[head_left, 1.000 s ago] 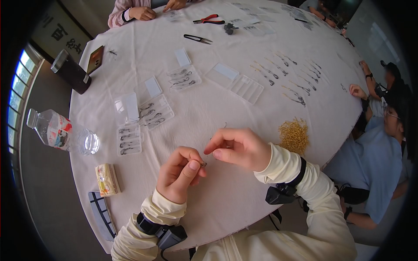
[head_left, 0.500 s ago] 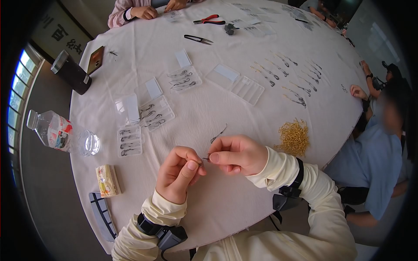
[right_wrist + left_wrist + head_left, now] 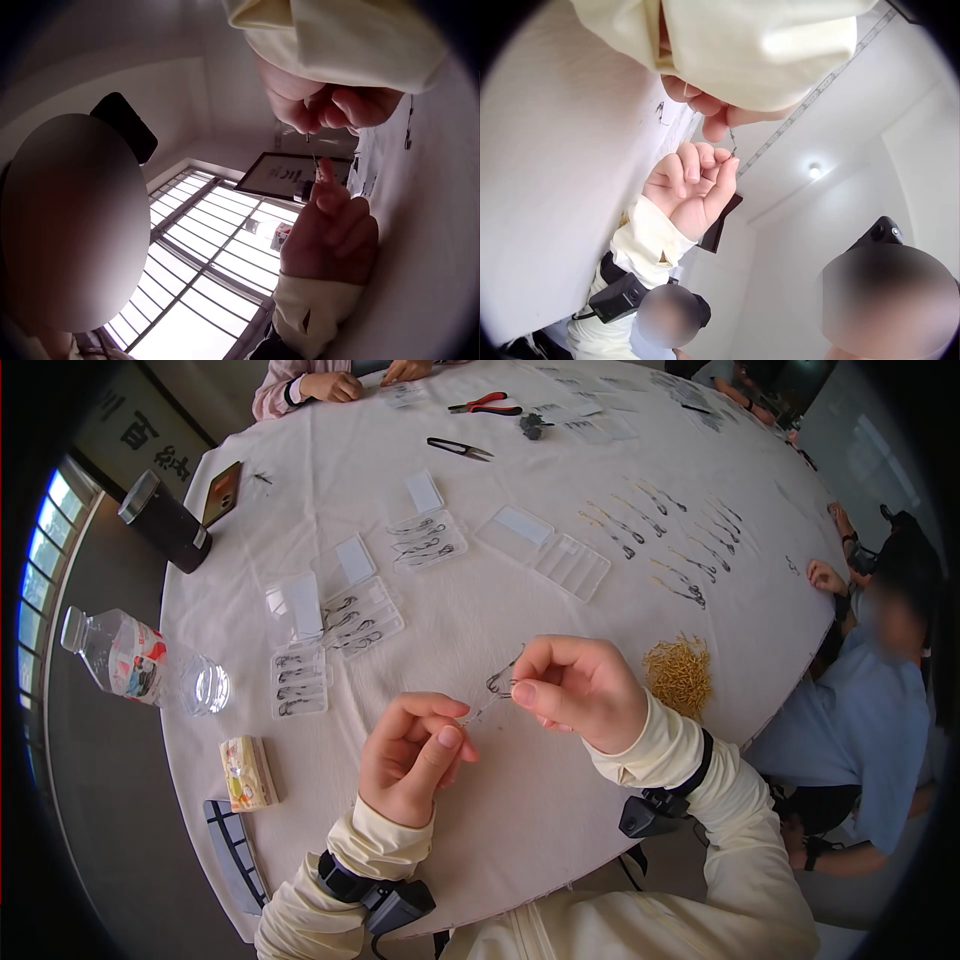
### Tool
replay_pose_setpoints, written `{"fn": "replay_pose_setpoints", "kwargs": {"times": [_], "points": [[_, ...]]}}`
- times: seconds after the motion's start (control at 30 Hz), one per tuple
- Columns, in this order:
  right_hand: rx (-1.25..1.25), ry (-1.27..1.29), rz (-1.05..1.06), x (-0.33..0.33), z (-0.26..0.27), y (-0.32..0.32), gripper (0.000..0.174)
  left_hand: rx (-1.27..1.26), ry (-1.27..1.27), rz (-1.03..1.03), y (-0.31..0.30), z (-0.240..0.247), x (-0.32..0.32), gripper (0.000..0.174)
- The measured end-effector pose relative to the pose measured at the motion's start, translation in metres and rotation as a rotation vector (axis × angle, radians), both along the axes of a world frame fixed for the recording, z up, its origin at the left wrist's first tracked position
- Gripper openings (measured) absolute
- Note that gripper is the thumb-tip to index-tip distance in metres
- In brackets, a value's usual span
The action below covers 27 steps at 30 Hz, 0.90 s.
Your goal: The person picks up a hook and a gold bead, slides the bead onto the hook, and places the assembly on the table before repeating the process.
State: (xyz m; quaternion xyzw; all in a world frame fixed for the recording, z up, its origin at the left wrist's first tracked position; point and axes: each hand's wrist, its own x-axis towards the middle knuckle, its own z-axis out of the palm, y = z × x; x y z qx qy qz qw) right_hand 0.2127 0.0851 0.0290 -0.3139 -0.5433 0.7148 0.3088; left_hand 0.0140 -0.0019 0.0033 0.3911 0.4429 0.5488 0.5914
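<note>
Between thumb and fingers, my left hand point(image 3: 415, 755) pinches one end of a thin, dark twisted line point(image 3: 733, 139). The other end is pinched by my right hand point(image 3: 580, 690), slightly higher and to the right, so the line spans the short gap over the white cloth. A slim dark hook-like piece point(image 3: 494, 683) lies on the cloth behind the right fingertips, partly hidden by them. Beside the right wrist is a heap of small gold-coloured pieces point(image 3: 677, 675).
Clear boxes point(image 3: 298, 682) with dark hooks stand ahead on the left; an empty-slotted box point(image 3: 570, 565) lies right of them. Rows of hooks with yellow tails point(image 3: 655, 525) lie farther right. Snips point(image 3: 459, 449), red-handled pliers point(image 3: 487, 404), a bottle point(image 3: 140, 660) and tissues point(image 3: 248, 772) are around.
My right hand came in to the left fingertips, pinched the end there, then drew back up and right. The dark line now shows stretched between both hands. My left hand has barely moved.
</note>
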Motion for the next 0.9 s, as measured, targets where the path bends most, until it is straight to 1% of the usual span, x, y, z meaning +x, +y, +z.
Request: {"fn": "replay_pose_setpoints", "kwargs": {"times": [0.03,0.13,0.27,0.3,0.47,0.53,0.63,0.73,0.8,0.9], "points": [[0.000,-0.001,0.001,-0.001,0.001,-0.001,0.013,-0.006,0.027,-0.011,0.000,0.002,-0.001,0.021],[0.064,-0.031,-0.021,-0.003,0.000,-0.003,0.012,-0.005,0.036,-0.050,-0.002,0.004,-0.004,0.023],[0.196,-0.046,-0.036,-0.007,-0.005,-0.006,0.010,0.015,0.097,-0.070,-0.003,0.005,-0.004,0.024],[0.243,-0.054,-0.042,-0.008,-0.006,-0.008,0.009,0.026,0.081,-0.059,-0.003,0.005,-0.003,0.022],[0.289,-0.072,-0.030,-0.010,-0.008,-0.008,0.008,0.028,0.073,-0.028,-0.003,0.004,0.001,0.017],[0.306,-0.076,-0.027,-0.011,-0.008,-0.008,0.008,-0.015,0.066,-0.001,-0.002,0.003,0.002,0.011],[0.342,-0.077,-0.030,-0.010,-0.007,-0.008,0.007,-0.028,0.012,0.039,-0.003,0.001,0.001,0.009],[0.393,-0.134,0.032,-0.009,-0.004,-0.008,0.006,-0.010,-0.023,0.087,-0.001,-0.002,0.001,0.009],[0.425,-0.086,-0.036,-0.010,-0.009,-0.007,0.006,0.008,-0.039,0.100,-0.001,-0.005,0.001,0.010],[0.417,-0.083,-0.041,-0.010,-0.009,-0.007,0.006,0.024,-0.060,0.135,0.000,-0.004,0.001,0.007]]}}
